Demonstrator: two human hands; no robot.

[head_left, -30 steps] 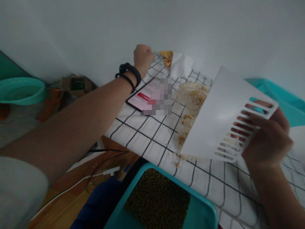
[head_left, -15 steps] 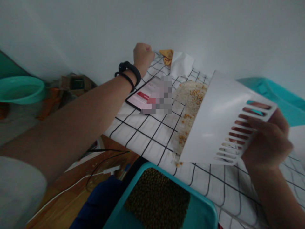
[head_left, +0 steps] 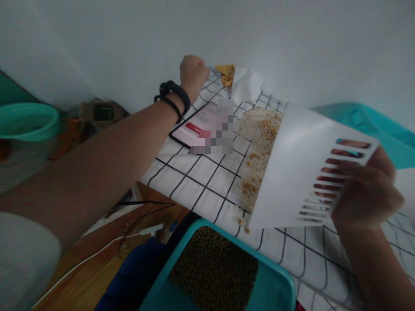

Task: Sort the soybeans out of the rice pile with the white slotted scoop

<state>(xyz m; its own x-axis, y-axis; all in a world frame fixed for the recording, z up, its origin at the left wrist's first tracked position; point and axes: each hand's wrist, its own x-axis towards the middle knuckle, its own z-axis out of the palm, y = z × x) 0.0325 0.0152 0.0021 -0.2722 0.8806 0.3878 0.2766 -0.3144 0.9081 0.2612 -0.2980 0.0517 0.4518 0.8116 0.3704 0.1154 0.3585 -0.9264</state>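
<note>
My right hand [head_left: 366, 194] grips a white slotted plastic board [head_left: 298, 168] by its slotted end, with fingers showing behind the slots. The board is tilted, its long edge coming down beside a spread of pale rice-like grains mixed with yellow kernels [head_left: 259, 142] and hiding part of them. At the far left of the table my left hand [head_left: 193, 72] is closed in a fist, wearing black bands at the wrist; no object shows in it. A phone [head_left: 194, 129] with a lit screen lies just below that hand, partly blurred out.
The table has a white checked cloth [head_left: 194, 181]. A teal tray of dark green beans [head_left: 214, 272] sits at the front edge. Behind the board is another teal container [head_left: 369, 125]. White paper [head_left: 247, 84] and a yellow crumpled piece [head_left: 227, 74] lie near the wall.
The slotted board in my right hand has shifted slightly right and downward, showing a little more of the grains' lower edge. My left fist and the phone are nearly unchanged.
</note>
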